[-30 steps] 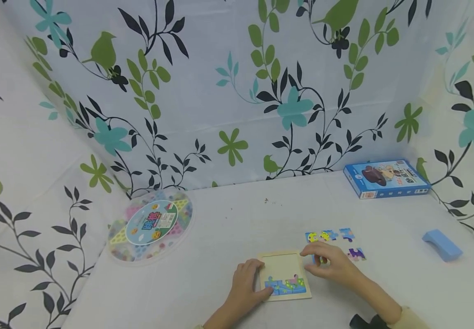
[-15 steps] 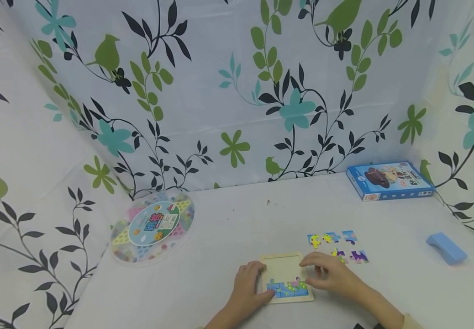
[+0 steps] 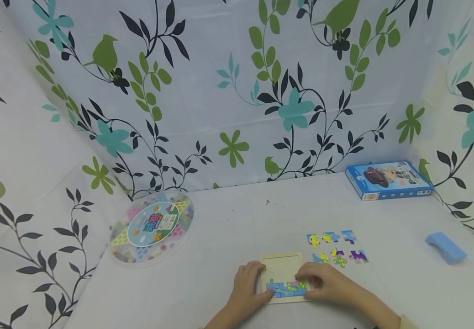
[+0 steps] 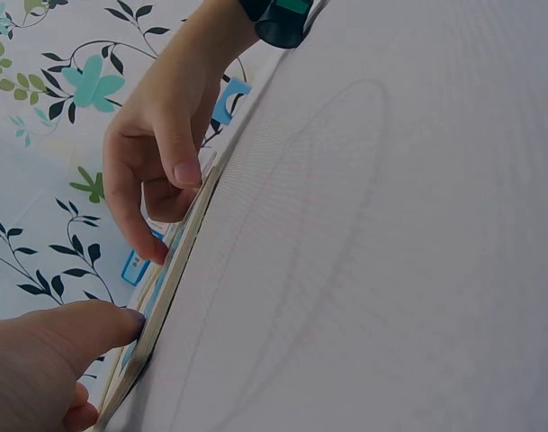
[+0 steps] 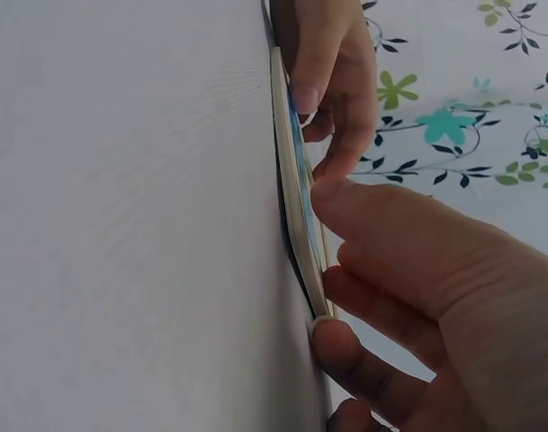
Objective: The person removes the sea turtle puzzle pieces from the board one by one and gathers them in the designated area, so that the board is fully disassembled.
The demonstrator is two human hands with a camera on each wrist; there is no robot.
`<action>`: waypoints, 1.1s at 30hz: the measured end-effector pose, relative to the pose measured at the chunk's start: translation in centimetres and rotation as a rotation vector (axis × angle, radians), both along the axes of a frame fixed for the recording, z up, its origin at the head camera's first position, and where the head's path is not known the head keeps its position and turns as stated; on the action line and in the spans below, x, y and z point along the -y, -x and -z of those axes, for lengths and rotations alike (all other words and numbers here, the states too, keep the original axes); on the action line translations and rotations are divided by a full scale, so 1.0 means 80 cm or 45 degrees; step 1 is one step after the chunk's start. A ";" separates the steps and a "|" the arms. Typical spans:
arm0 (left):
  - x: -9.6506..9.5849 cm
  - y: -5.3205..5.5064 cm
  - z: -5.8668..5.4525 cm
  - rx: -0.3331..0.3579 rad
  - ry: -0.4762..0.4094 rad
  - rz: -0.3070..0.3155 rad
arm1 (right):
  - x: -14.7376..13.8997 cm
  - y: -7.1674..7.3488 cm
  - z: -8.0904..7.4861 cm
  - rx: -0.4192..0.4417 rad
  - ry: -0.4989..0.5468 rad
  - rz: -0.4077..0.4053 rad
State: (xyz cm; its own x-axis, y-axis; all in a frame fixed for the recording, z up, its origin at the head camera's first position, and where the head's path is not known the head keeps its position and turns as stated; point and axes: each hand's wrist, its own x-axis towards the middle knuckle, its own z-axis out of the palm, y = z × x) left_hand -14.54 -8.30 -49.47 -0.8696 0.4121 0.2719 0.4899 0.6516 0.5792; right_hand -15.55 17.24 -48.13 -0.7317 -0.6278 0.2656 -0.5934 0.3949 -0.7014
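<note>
A small wooden puzzle board (image 3: pixel 280 260) lies on the table, its lower part filled with blue, green and pink jigsaw pieces (image 3: pixel 282 289). My left hand (image 3: pixel 245 285) grips its left side, with the thumb over the lower-left pieces. At the lower right, my right hand (image 3: pixel 329 283) bends its fingers over the board. Its index finger and thumb touch there, spread apart, and whether they pinch a piece is hidden. Both hands also meet the board (image 5: pixel 300 198) in the right wrist view. Beyond the right hand lie several loose jigsaw pieces (image 3: pixel 349 236).
A round clear case of colorful beads (image 3: pixel 152 226) stands at the left. At the back right is a blue box (image 3: pixel 389 179), with a light-blue curved block (image 3: pixel 445 247) nearer on the right. Patterned curtains (image 3: pixel 204 91) hang around the white table.
My right hand has come down and left from beside the loose pieces to the lower-right part of the board. More loose pieces show now. The left hand keeps its grip.
</note>
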 end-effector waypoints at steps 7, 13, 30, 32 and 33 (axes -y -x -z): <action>0.001 0.001 0.000 -0.009 -0.001 0.003 | 0.006 -0.004 -0.006 0.112 -0.040 0.068; 0.000 -0.001 0.001 -0.053 -0.005 0.017 | 0.009 -0.011 -0.007 0.159 -0.058 0.081; -0.001 0.000 0.001 -0.016 -0.014 0.008 | 0.011 -0.011 -0.006 0.181 -0.082 0.085; -0.001 0.000 0.001 -0.015 -0.016 0.006 | 0.011 -0.011 -0.006 0.177 -0.091 0.091; -0.001 0.000 0.001 -0.016 -0.014 0.005 | 0.011 -0.010 -0.006 0.180 -0.096 0.095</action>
State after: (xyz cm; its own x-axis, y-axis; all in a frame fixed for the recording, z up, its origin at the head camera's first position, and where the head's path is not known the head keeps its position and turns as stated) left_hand -14.55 -8.18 -49.54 -0.8645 0.4125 0.2872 0.4996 0.6432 0.5802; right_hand -14.72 16.39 -47.66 -0.8037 -0.5846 0.1110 -0.4582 0.4891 -0.7422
